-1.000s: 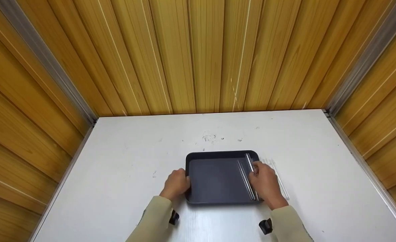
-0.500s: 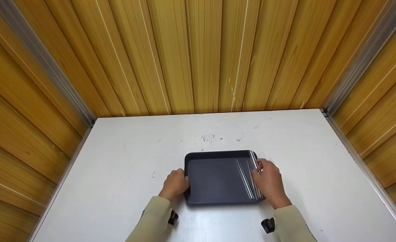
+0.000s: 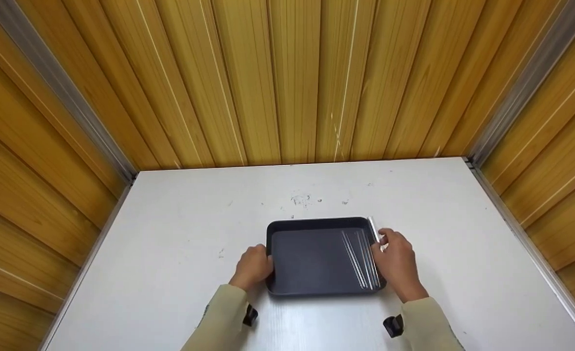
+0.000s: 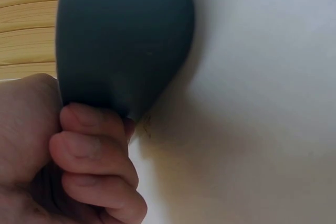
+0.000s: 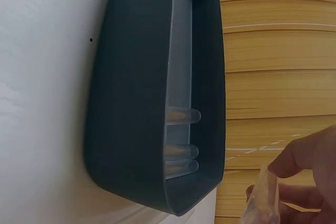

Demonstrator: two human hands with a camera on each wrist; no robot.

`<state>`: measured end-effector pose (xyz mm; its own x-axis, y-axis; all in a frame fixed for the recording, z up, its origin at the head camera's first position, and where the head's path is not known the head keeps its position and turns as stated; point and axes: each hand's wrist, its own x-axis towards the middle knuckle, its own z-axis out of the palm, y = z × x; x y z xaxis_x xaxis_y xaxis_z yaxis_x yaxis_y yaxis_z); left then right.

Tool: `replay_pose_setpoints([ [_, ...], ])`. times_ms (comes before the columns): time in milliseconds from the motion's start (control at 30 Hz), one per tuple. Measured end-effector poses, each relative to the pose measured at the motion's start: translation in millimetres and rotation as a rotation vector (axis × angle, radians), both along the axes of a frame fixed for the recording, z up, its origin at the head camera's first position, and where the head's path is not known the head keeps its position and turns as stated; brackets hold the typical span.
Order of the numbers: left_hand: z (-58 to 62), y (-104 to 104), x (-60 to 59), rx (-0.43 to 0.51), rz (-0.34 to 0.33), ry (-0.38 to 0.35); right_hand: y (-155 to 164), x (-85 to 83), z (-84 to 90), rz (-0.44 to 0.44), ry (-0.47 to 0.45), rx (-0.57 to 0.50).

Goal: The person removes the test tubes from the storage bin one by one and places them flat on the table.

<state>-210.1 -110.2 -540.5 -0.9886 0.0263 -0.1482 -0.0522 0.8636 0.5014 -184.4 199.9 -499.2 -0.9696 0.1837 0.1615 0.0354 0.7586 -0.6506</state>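
A dark grey tray [image 3: 316, 223] lies on the white table [image 3: 180, 219]. My left hand [image 3: 260, 265] grips the tray's left rim, its fingers [image 4: 94, 156] curled under the edge of the tray [image 4: 121, 40]. Several clear tubes [image 3: 358, 263] lie side by side in the tray's right part, and their round ends [image 5: 181, 153] show inside the tray [image 5: 136, 103]. My right hand [image 3: 384, 243] pinches one clear tube [image 3: 374, 230] just above the tray's right rim. In the right wrist view the fingers [image 5: 304, 156] hold that tube [image 5: 260, 198] beside the tray's corner.
Yellow wood-panel walls [image 3: 287, 78] close in the table on the far, left and right sides, with metal strips [image 3: 511, 102] in the corners. A few small dark marks [image 3: 307, 200] lie on the table beyond the tray.
My right hand has shifted a little to the right, from over the tray to its right rim, still pinching a tube. The tubes seen on the table right of the tray no longer show.
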Motion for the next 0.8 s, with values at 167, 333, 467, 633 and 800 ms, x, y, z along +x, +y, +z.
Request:
replay_pose_setpoints([
  [167, 0.0, -0.2, -0.4, 0.003, -0.003, -0.006, 3.6, -0.7, -1.1, -0.02, -0.001, 0.004],
  [333, -0.3, -1.1, -0.5, 0.006, -0.016, -0.014, 7.9, -1.4, -3.3, -0.02, 0.024, 0.011],
  [467, -0.2, -1.7, -0.7, 0.007, -0.022, -0.012, 11.4, -1.9, -4.7, -0.022, 0.036, 0.006],
  [633, -1.1, -2.3, -0.8, 0.004, -0.022, 0.01, 16.3, -1.1, -5.5, -0.019, 0.063, 0.006],
  [800, -0.6, -2.6, 0.0, 0.001, -0.02, 0.003, 19.9, 0.4, -9.8, -0.042, 0.08, 0.033],
])
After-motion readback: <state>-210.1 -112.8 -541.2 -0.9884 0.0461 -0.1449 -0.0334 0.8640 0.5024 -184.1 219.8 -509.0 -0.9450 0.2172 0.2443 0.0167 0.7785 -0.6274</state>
